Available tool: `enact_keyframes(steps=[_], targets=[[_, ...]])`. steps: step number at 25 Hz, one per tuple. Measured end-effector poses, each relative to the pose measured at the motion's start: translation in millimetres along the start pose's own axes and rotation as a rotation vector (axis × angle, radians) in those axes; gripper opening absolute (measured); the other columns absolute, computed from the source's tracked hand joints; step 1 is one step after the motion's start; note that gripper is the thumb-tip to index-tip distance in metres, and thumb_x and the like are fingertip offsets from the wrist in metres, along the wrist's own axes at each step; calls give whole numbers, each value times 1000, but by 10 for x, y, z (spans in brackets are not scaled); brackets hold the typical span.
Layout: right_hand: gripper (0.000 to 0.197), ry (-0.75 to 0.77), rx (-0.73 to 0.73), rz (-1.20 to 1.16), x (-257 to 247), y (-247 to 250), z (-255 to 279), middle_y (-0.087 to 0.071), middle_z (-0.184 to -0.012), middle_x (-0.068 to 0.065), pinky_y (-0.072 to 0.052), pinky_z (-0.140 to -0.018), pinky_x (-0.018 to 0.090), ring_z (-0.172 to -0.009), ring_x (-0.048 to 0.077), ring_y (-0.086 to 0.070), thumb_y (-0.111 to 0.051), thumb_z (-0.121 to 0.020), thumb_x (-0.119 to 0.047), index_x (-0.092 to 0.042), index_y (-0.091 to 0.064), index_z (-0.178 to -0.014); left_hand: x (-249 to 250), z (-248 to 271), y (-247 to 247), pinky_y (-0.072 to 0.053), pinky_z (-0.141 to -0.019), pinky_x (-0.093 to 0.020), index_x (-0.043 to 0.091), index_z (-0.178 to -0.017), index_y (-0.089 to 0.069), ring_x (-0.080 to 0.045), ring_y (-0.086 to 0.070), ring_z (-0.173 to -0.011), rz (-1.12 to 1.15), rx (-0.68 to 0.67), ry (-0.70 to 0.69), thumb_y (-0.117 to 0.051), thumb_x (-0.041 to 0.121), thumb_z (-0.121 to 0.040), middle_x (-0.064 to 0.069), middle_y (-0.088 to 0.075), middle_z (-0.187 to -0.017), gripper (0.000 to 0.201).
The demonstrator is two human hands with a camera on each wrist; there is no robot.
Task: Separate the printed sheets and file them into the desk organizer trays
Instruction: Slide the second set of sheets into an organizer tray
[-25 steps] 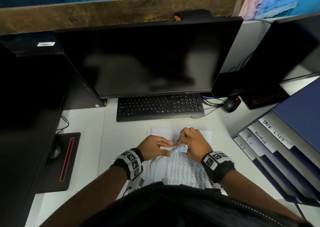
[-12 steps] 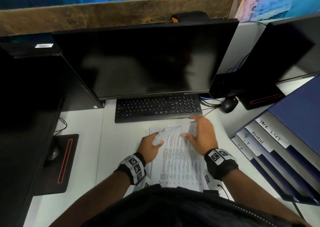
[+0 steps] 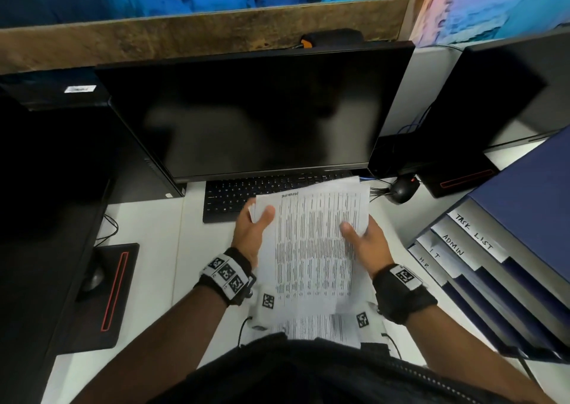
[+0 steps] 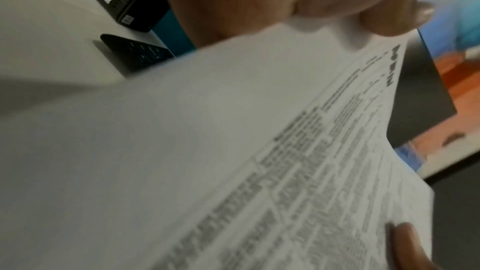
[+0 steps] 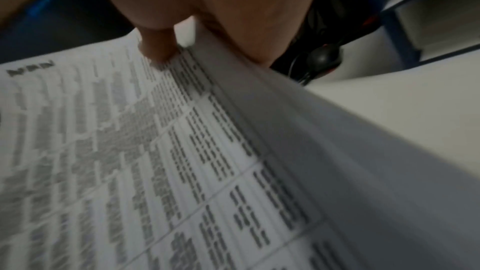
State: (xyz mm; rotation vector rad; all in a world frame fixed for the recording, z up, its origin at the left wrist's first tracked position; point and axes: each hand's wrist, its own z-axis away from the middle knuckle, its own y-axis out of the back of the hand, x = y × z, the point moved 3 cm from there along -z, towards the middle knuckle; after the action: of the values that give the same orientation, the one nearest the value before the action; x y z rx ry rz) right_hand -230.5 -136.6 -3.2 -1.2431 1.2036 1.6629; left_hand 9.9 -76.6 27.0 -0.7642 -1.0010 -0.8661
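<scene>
Both hands hold up a white printed sheet [image 3: 311, 243] filled with rows of small text, tilted toward me above the desk. My left hand [image 3: 256, 224] pinches its upper left edge, thumb on top. My right hand [image 3: 361, 237] grips its right edge, thumb on the printed face. In the wrist views the same sheet [image 4: 259, 151] [image 5: 116, 151] fills the frame, blurred. More printed sheets [image 3: 320, 329] lie on the desk under it, near my body. The blue desk organizer [image 3: 493, 258] stands at the right, its trays tabbed TASK LIST, ADMIN, IT and HR.
A black keyboard [image 3: 234, 197] and a dark monitor [image 3: 246, 113] stand just behind the raised sheet. A black mouse [image 3: 402, 189] with cables lies right of the keyboard. A second monitor [image 3: 493, 95] is at the back right; a dark mouse pad [image 3: 108, 295] lies at the left.
The hands worked at the top of the stack lying on the desk, then lifted the top sheet up and forward; it now hangs over the keyboard's right end.
</scene>
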Motion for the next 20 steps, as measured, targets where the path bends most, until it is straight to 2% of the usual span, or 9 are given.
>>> enact_keyframes(steps=[3, 6, 9, 11, 13, 15, 16, 18, 20], targets=[[42, 49, 142, -59, -188, -7, -23, -62, -116, -11, -47, -85, 25, -105, 1, -59, -56, -85, -49, -26, -50, -120, 158, 51, -13, -47, -97, -51, 13, -101, -59, -23, -63, -100, 25, 35, -93, -57, 31, -89, -6, -67, -105, 22], [28, 110, 216, -123, -403, -46, 47, -60, -110, -18, -46, -82, 20, -97, -11, -57, -59, -91, -26, -32, -44, -114, 159, 220, -96, -56, -86, -38, 15, -115, -60, -16, -66, -100, -160, -15, -114, -70, 22, -83, 0, -69, -109, 34], [35, 182, 277, -143, -601, -84, 146, -57, -108, -21, -48, -85, 18, -99, -12, -56, -57, -91, -19, -35, -38, -115, 321, 423, -245, -54, -66, -14, 17, -105, -62, 1, -66, -83, -157, 13, -212, -77, 20, -76, 4, -68, -99, 34], [36, 245, 362, -177, -707, -20, 202, -56, -109, -18, -48, -85, 15, -100, -11, -56, -56, -91, -14, -23, -34, -118, 434, 520, -280, -54, -67, -12, 22, -96, -61, 6, -66, -77, -121, -11, -303, -76, 17, -77, 9, -68, -91, 25], [37, 289, 414, -213, -732, 66, 293, -55, -110, -12, -49, -85, 15, -101, -7, -56, -57, -90, -12, -16, -32, -117, 425, 560, -233, -57, -76, -23, 22, -98, -63, 0, -68, -85, -136, -52, -345, -76, 20, -77, 8, -70, -93, 25], [43, 233, 398, -201, -563, 99, 419, -55, -109, -11, -48, -82, 13, -98, -9, -56, -62, -84, -16, -13, -33, -116, 236, 572, -157, -56, -81, -27, 22, -102, -65, -5, -67, -93, -200, -136, -275, -76, 25, -77, 6, -71, -97, 28], [45, 151, 368, -183, -422, 81, 499, -55, -106, -12, -48, -82, 14, -94, -11, -56, -64, -82, -21, -14, -34, -114, 74, 562, -123, -55, -81, -22, 23, -103, -65, -4, -66, -94, -219, -193, -182, -74, 23, -79, 7, -70, -99, 26], [43, 13, 346, -78, -150, 27, 646, -56, -100, -10, -51, -85, 29, -87, -7, -56, -69, -81, -27, -12, -39, -110, -170, 582, -78, -50, -75, -15, 15, -104, -66, -10, -64, -95, -214, -276, 6, -65, 3, -85, 5, -68, -100, 23], [42, 15, 362, 6, -95, -7, 712, -55, -94, 0, -49, -83, 41, -83, 9, -54, -65, -82, -25, -3, -42, -109, -255, 576, -25, -52, -70, -26, 4, -98, -67, -23, -62, -90, -279, -305, 18, -51, -8, -86, -5, -66, -93, 23]])
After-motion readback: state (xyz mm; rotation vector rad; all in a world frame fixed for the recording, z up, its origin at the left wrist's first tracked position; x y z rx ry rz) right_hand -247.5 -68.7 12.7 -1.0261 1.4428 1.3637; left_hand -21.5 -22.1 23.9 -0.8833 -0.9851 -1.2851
